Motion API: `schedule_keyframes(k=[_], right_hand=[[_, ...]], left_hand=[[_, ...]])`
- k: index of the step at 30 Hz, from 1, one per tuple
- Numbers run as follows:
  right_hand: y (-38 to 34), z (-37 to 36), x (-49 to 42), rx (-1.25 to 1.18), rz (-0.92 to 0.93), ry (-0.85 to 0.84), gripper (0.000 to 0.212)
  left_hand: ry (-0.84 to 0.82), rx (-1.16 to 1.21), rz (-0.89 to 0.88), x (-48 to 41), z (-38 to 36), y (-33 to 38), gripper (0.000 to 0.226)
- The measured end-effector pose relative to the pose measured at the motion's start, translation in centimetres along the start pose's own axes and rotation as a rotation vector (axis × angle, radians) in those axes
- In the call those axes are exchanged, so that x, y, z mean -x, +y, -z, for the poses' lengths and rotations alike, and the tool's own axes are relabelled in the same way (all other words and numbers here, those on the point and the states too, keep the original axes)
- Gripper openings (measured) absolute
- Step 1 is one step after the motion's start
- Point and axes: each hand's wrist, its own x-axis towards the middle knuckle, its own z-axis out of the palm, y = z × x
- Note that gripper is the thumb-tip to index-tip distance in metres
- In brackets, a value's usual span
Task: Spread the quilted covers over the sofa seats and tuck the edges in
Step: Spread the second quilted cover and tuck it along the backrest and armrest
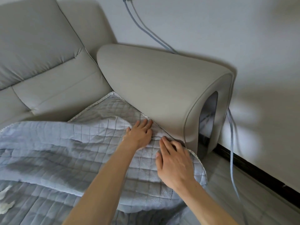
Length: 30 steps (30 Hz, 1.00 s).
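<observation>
Head view of 1 sofa (48, 88) end with 2 bare hands at work. The cover (90, 143), a blue-grey quilted sheet with a pale trimmed edge, lies over the seat at the armrest (162, 88) end. Its far corner lies flat in the angle between backrest (37, 46) and armrest, its right edge runs along the armrest base, and its near right corner hangs over the seat front. A loose, rumpled fold of it crosses the seat to the left of the hands. The left hand (139, 135) lies flat on the cover, palm down and fingers straight and close together, with the fingertips at the seam where cover meets armrest; a ring (145, 128) sits on 1 finger. The right hand (175, 166) rests on the cover nearer the seat front, just beside the armrest's front corner, with the fingers slightly bent and spread and the thumb out, gripping nothing. The 2 hands are near each other but apart. More quilted fabric (40, 205) lies at lower left; whether it is a 2nd cover cannot be told. 2 cables (146, 28) run down the wall (211, 30) behind the armrest toward the floor (243, 184), above a dark baseboard (253, 172).
</observation>
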Motion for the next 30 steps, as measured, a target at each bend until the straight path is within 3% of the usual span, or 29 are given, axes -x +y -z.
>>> schedule_keyframes(k=[5, 11, 15, 20, 23, 27, 30], right_hand=[[-0.1, -0.1, 0.0, 0.015, -0.026, -0.042, 0.054], [0.5, -0.2, 0.7, -0.129, -0.015, -0.048, 0.052], [3.1, -0.7, 4.4, -0.371, -0.024, 0.022, 0.049], [3.7, -1.1, 6.4, -0.151, -0.028, -0.093, 0.058], [2.9, 0.0, 6.1, -0.074, -0.091, -0.182, 0.060], [0.3, 2.8, 5.6, -0.048, -0.150, -0.251, 0.068], [-3.7, 4.4, 4.6, -0.126, -0.004, -0.251, 0.059]], left_hand=[[0.057, -0.011, -0.012, 0.9, -0.4, 0.2, 0.053], [0.294, 0.027, 0.035, 6.4, -2.9, -0.4, 0.061], [0.221, 0.051, 0.094, 11.1, -5.4, 1.0, 0.070], [0.126, 0.037, 0.098, 10.8, -5.1, 1.1, 0.076], [0.036, 0.115, -0.002, 11.9, -3.5, 0.1, 0.069], [0.278, 0.217, 0.082, 19.4, -2.9, -4.4, 0.048], [0.369, 0.082, 0.163, 24.8, -4.4, -9.6, 0.059]])
